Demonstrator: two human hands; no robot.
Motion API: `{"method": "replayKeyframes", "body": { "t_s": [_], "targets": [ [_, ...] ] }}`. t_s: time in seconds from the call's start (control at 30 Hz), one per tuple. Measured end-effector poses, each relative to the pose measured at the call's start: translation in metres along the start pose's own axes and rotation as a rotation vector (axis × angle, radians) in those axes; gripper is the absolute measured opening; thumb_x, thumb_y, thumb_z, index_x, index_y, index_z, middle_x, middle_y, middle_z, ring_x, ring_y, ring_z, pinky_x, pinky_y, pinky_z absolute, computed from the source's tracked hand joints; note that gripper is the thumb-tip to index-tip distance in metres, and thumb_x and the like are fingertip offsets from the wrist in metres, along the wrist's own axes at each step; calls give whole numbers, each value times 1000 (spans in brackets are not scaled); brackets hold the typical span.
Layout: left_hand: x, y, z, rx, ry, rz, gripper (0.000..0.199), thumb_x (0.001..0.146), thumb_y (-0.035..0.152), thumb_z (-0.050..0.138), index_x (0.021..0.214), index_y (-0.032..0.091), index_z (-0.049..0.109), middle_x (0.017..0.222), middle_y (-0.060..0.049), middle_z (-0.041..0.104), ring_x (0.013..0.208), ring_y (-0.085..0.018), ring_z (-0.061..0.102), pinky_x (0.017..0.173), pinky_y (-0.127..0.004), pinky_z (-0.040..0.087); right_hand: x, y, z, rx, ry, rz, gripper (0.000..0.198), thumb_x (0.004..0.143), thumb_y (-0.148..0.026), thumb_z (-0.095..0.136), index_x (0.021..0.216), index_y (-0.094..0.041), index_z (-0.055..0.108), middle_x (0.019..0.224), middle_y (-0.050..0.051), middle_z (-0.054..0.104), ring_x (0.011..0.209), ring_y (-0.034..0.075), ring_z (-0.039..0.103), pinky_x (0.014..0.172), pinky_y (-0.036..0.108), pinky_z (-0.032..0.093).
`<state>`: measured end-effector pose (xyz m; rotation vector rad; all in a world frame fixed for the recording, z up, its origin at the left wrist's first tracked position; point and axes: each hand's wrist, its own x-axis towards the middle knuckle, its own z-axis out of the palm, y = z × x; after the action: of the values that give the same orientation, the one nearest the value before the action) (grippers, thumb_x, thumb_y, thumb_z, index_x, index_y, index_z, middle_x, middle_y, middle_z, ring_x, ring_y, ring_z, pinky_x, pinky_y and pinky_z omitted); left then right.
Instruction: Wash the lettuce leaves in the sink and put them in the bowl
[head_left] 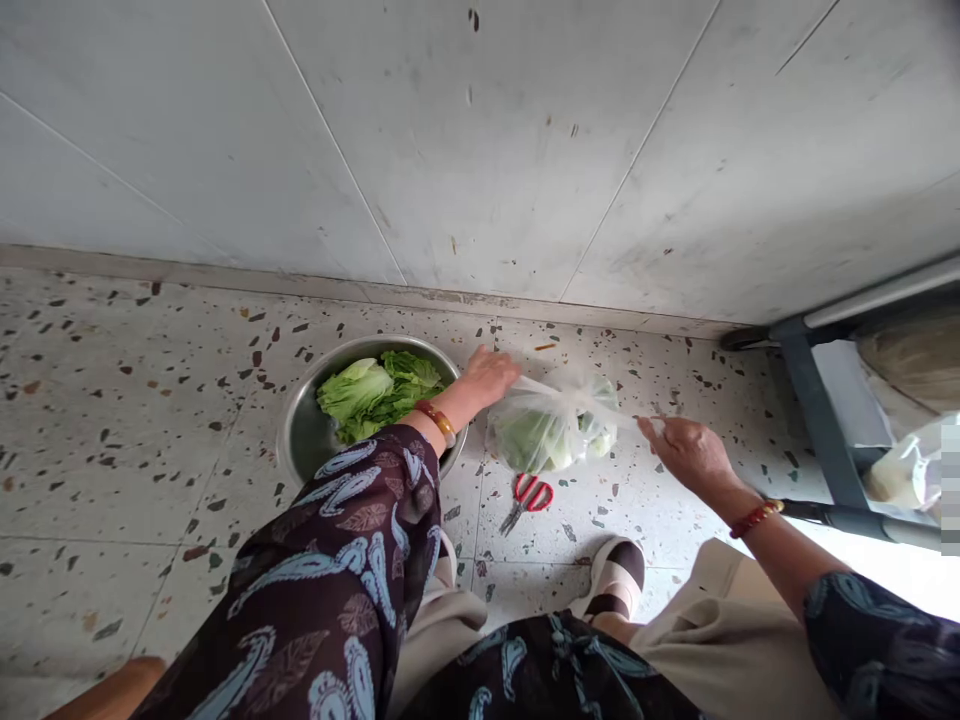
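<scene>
Presently, the terrazzo floor (pixel 150 450) meets a tiled wall (pixel 480 150) at twelve o'clock. A metal basin (pixel 300 440) of lettuce leaves (pixel 375 390) stands at nine o'clock of the plastic bag (pixel 551 425), which lies on the floor between both hands. The left hand (pixel 491 372) is closed on the bag's handle at its ten o'clock; the right hand (pixel 686 450) pinches the other handle at three o'clock, stretching it taut. Greens inside the bag are blurred by the film. Red-handled scissors (pixel 527 497) lie just beside the bag at six o'clock. A grey frame (pixel 817 410) is cut off at three o'clock. Bare floor extends toward nine o'clock.
</scene>
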<state>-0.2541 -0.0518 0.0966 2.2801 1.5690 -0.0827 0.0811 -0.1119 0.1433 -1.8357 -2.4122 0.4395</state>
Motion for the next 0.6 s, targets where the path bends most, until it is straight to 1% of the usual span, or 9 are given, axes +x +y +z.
{"method": "replayKeyframes", "body": {
  "t_s": [0.13, 0.2, 0.23, 0.27, 0.33, 0.4, 0.5, 0.53, 0.6],
  "targets": [
    [-7, -16, -2, 74, -96, -75, 27, 89, 10, 47, 95, 18, 72, 98, -13, 73, 92, -26, 67, 96, -44, 41, -8, 24, 6, 136, -128, 143, 70, 97, -68, 29, 52, -21, 56, 54, 9, 63, 46, 19, 59, 46, 32, 45],
    [-6, -12, -12, -7, -77, -108, 28, 91, 15, 45, 97, 19, 73, 97, -11, 73, 88, -25, 67, 86, -37, 45, -3, 29, -1, 136, -151, 177, 66, 97, -68, 32, 72, -19, 68, 69, 11, 71, 56, 22, 66, 51, 35, 51],
    [-5, -8, -19, -75, -59, -120, 30, 92, 17, 43, 97, 19, 73, 95, -10, 73, 85, -23, 66, 81, -34, 45, 2, 29, -5, 115, -152, 162, 62, 96, -69, 35, 90, -19, 72, 83, 13, 74, 63, 23, 69, 55, 36, 54],
    [-4, -3, -25, -152, -42, -123, 32, 92, 19, 42, 96, 19, 73, 92, -9, 73, 82, -22, 66, 76, -32, 45, 8, 26, -8, 85, -146, 125, 60, 95, -69, 39, 111, -20, 70, 100, 14, 75, 72, 25, 71, 59, 37, 56],
    [-3, 9, -38, -295, -16, -87, 32, 90, 18, 42, 93, 19, 74, 89, -7, 74, 80, -20, 65, 71, -28, 44, 21, 11, -10, 14, -145, -15, 64, 93, -65, 48, 144, -26, 50, 134, 15, 63, 93, 28, 71, 69, 40, 59],
    [-4, 22, -47, -367, -7, -6, 32, 87, 16, 44, 90, 19, 75, 89, -5, 75, 80, -18, 65, 70, -27, 44, 33, -13, -1, -60, -179, -179, 76, 91, -60, 57, 156, -29, 31, 154, 14, 45, 114, 32, 64, 81, 43, 59],
    [-12, 39, -53, -332, -3, 99, 31, 85, 15, 45, 89, 19, 75, 93, -6, 76, 82, -18, 65, 68, -27, 43, 46, -49, 30, -184, -229, -289, 91, 85, -48, 70, 159, -29, 21, 160, 14, 35, 124, 36, 56, 90, 48, 57],
    [-15, 41, -52, -305, 0, 116, 31, 85, 14, 44, 89, 18, 75, 94, -7, 76, 82, -18, 65, 67, -27, 42, 48, -56, 43, -219, -236, -285, 89, 85, -44, 71, 159, -27, 23, 156, 15, 40, 123, 36, 56, 90, 48, 56],
    [-22, 39, -52, -286, -2, 109, 31, 87, 14, 44, 87, 18, 74, 94, -8, 75, 82, -18, 65, 67, -27, 42, 50, -58, 66, -255, -246, -272, 69, 91, -35, 64, 153, -22, 38, 142, 17, 56, 117, 35, 59, 89, 45, 55]
  ]
}}
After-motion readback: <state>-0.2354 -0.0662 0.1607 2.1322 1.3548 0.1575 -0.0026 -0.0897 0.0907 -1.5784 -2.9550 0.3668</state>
